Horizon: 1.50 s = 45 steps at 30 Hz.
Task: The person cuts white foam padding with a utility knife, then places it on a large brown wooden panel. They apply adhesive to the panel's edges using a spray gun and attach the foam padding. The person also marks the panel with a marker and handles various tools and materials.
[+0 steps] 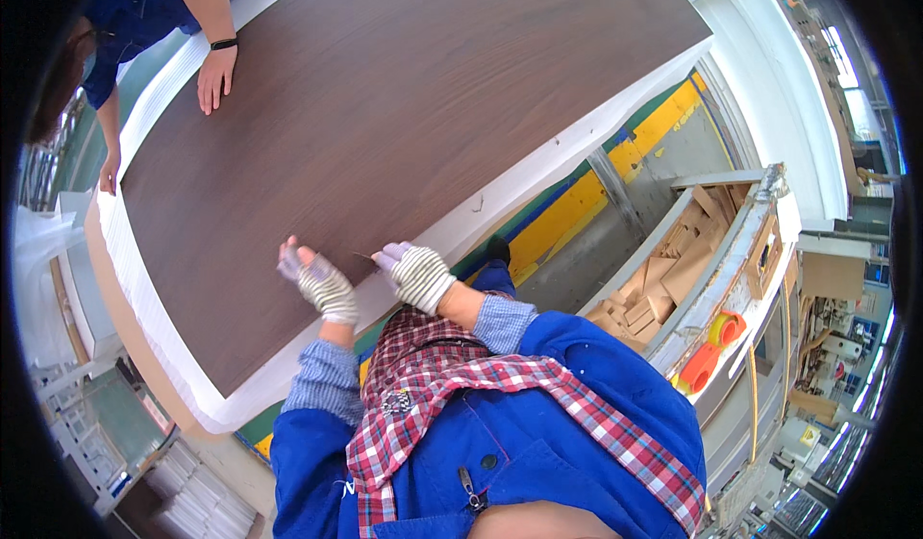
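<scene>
A large dark brown wood-grain panel (385, 106) lies on white foam sheeting (183, 347). My left hand (317, 279), in a striped work glove, rests at the panel's near edge with fingers curled. My right hand (415, 272), gloved the same way, sits just to the right, at the foam border of the same edge. A thin small object shows between the two hands; I cannot tell which hand holds it. Across the panel, another person's hand (215, 75) lies flat on the far left corner.
The other person in blue stands at the upper left, second hand (109, 169) on the foam edge. A bin of cardboard scraps (663, 279) is at my right, with orange and yellow tape rolls (711, 347) on its rim. Yellow floor marking (577, 202) runs below the panel.
</scene>
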Each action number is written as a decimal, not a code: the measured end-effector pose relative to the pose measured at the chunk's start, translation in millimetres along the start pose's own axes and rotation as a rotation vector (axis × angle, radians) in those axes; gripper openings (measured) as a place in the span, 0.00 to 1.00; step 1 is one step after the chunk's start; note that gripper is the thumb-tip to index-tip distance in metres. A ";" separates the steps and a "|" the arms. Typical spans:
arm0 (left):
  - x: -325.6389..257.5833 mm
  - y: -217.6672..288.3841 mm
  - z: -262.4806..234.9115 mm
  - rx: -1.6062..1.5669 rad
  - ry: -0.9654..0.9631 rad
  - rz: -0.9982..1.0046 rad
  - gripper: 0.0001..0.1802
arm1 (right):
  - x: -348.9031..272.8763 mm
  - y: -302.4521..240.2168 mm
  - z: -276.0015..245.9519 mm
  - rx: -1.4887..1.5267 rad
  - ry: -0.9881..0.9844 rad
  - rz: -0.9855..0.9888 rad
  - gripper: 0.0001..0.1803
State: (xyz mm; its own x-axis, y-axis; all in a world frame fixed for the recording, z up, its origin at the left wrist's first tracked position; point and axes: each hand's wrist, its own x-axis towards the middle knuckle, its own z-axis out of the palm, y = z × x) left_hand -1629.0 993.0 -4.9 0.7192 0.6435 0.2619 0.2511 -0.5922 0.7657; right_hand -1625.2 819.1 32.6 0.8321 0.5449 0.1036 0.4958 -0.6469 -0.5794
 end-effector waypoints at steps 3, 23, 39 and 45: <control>42.4 -57.1 -79.9 0.300 -0.048 0.111 0.23 | 2.4 49.9 -32.0 -0.185 0.179 0.086 0.09; 94.3 -153.0 -191.4 0.877 -0.124 0.087 0.30 | 8.2 -92.8 59.9 -0.077 0.191 -0.055 0.06; 96.2 -153.4 -192.5 0.761 -0.207 -0.022 0.32 | -1.3 -155.4 135.8 -0.139 0.379 0.159 0.08; 122.5 -186.1 -220.7 0.513 -0.263 0.239 0.24 | 27.7 -226.1 162.0 -0.111 0.116 0.149 0.10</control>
State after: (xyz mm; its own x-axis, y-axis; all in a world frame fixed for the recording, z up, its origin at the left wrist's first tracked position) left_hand -1730.6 1289.1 14.4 0.9130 0.3622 0.1875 0.2958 -0.9046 0.3069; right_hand -1754.4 1066.8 35.6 0.9182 0.3778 0.1191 0.3838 -0.7739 -0.5037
